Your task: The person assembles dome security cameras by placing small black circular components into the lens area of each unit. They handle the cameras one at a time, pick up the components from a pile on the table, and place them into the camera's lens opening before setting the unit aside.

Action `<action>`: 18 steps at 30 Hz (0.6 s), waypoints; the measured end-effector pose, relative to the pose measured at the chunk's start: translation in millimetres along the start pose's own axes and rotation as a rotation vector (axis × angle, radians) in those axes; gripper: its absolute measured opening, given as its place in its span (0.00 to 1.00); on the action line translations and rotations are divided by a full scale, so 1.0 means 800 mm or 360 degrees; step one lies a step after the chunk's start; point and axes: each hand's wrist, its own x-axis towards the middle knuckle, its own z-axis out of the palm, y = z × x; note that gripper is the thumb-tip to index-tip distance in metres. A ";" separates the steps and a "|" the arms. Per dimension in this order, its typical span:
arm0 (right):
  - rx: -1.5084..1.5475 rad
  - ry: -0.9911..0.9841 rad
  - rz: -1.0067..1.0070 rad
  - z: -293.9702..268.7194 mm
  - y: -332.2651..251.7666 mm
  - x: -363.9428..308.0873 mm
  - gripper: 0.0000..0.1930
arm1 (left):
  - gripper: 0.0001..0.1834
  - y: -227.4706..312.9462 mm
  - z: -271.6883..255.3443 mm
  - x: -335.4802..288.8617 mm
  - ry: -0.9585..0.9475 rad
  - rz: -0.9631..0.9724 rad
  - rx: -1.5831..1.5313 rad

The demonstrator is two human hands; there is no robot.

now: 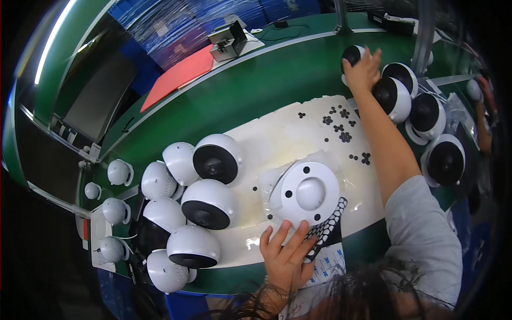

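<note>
A round white base (332,186) with a raised centre and several black dots lies on clear plastic film. At its near edge my left hand (288,250) rests with fingers stretched out, beside a black strip of round pads (322,230) on a printed backing sheet (328,264). My right arm reaches far across the bench. There my right hand (364,69) is around a white ball-shaped camera (352,54) with a black front, thumb at the front and fingers on the other side; the hand partly hides it.
White ball-shaped cameras (217,158) stand grouped at the left, and more (447,161) line the right. Small black round pads (345,137) lie scattered on the pale sheet (266,128). At the back are a red board (184,77), a metal box (228,41) and a metal post (341,16).
</note>
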 end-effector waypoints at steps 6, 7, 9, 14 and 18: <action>0.0637 0.0167 0.0116 0.045 0.042 0.011 0.33 | 0.13 0.002 -0.005 0.002 -0.0003 0.0017 -0.0065; 0.0679 0.0104 0.0079 0.043 0.042 0.010 0.34 | 0.13 0.000 -0.002 0.000 0.0042 0.0036 -0.0087; 0.1023 -0.0194 0.0056 0.023 0.014 -0.006 0.35 | 0.13 0.001 -0.002 0.000 0.0035 0.0010 -0.0097; 0.2226 -0.1164 -0.0027 -0.055 -0.075 -0.093 0.35 | 0.11 0.002 -0.003 -0.002 0.0102 -0.0034 -0.0181; 0.2053 -0.1825 -0.0187 -0.109 -0.085 -0.150 0.35 | 0.12 0.004 -0.006 0.002 0.0098 -0.0006 -0.0214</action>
